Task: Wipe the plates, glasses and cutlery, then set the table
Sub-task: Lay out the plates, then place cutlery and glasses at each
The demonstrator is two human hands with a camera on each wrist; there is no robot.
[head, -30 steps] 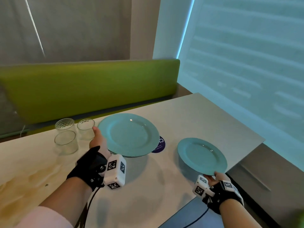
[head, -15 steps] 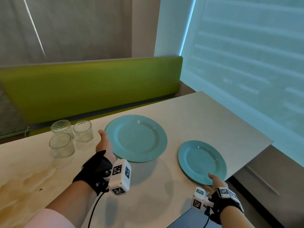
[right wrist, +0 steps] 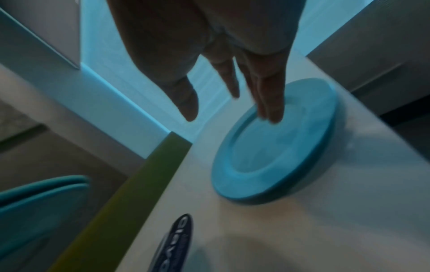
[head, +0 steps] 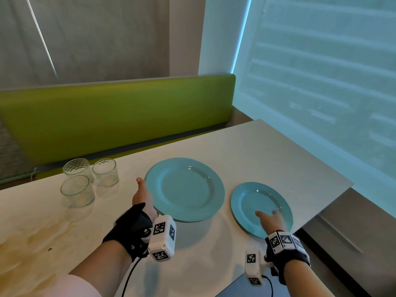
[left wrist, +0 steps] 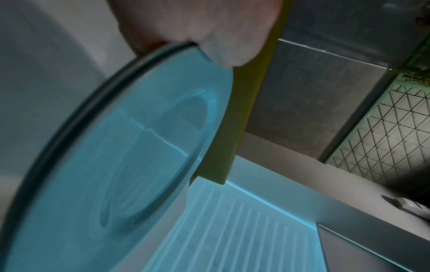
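**A:** Where are your plates?

**B:** Your left hand (head: 142, 195) pinches the near-left rim of the large plate (head: 185, 189), thumb on top, fingers curled under. The left wrist view shows a second rim beneath it, so you seem to be holding a stack, raised off the table (head: 257, 146). The small plate (head: 260, 207) sits flat just right of the large plate, close to the table's right edge. Your right hand (head: 269, 219) is spread, fingers straight, above that plate's near side, gripping nothing; whether the tips touch it I cannot tell.

**A:** What could go wrong?

**B:** The plates look like smooth, glossy teal glaze, round with broad flat rims. Held by one edge, the stack could tip or the lower plate slip out. A careless nudge might push the small plate over the table edge.

**A:** And left of the large plate?

**B:** Three clear, dimpled glasses (head: 90, 181), clustered together; swing wide and you could clip them.
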